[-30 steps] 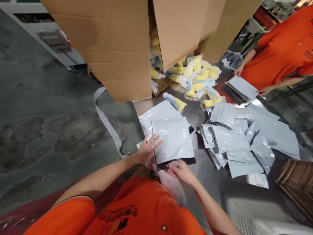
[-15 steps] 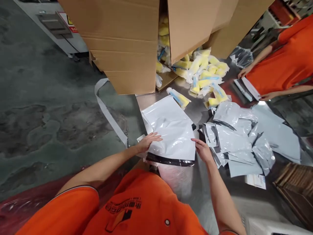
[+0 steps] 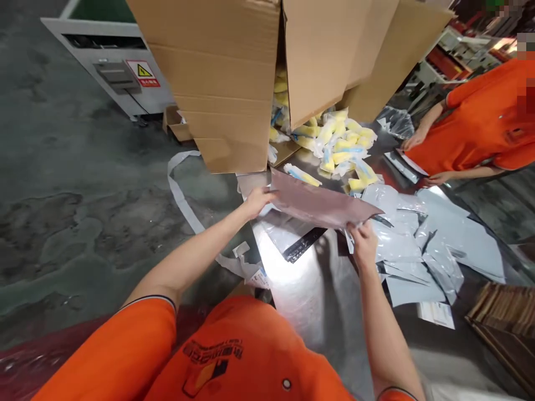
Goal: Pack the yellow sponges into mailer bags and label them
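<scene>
My left hand (image 3: 258,203) grips the left end of a plastic mailing bag (image 3: 320,199), raised and tilted so that its face looks brownish-pink. My right hand (image 3: 364,240) pinches the same bag near its right end. Beneath it, another mailing bag with a black strip (image 3: 304,245) lies on the metal table (image 3: 288,284). Just beyond the raised bag is a single wrapped yellow-and-blue item (image 3: 301,174). To the right of my right hand spreads a heap of white mailing bags (image 3: 399,236).
A large cardboard box (image 3: 225,83) stands ahead, with wrapped yellow items (image 3: 345,145) spilling out. At right, a co-worker in an orange shirt (image 3: 480,122) holds flat bags (image 3: 405,166). Stacked cardboard (image 3: 507,312) lies lower right; a white strip (image 3: 179,195) hangs left of the table.
The white bag that lay flat under my hands is now lifted and tipped away from me. Both hands have moved forward, the right one also sideways to the right, and closed on it.
</scene>
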{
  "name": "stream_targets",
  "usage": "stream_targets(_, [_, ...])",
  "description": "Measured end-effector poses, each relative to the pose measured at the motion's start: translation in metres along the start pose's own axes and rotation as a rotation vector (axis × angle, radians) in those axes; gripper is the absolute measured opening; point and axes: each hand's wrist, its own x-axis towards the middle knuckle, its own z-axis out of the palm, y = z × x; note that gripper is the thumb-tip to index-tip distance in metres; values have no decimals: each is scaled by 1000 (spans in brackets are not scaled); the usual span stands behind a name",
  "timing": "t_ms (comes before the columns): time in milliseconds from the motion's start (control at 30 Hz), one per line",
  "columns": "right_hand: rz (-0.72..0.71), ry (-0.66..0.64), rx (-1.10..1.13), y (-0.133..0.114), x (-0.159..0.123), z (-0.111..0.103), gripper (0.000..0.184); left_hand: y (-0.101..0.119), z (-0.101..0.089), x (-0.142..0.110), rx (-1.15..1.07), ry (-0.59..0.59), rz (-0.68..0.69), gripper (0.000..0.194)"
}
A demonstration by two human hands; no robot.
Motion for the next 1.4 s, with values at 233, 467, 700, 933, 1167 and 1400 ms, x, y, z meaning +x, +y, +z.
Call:
stream_targets(233, [518, -308, 46, 64, -135, 13, 42, -95, -12, -120, 287, -63, -323, 31])
stream_targets(467, [505, -26, -96, 66, -155, 37, 55, -132, -6, -123, 474, 53, -410, 33])
stream_targets(700, [620, -94, -234, 80, -149, 49, 50, -119, 18, -153, 957, 30, 180, 44])
stream_targets(933, [324, -51, -609, 69, -128, 48, 40, -146, 44, -154, 1306, -291, 488, 53])
stream_targets(1167, [-261, -560, -703, 9, -48, 150, 31, -147, 44, -144, 1197, -331, 423, 44])
stream_targets(1400, [-232, -854, -717, 21, -15, 194, 22, -122, 49, -124, 546, -70, 0, 21])
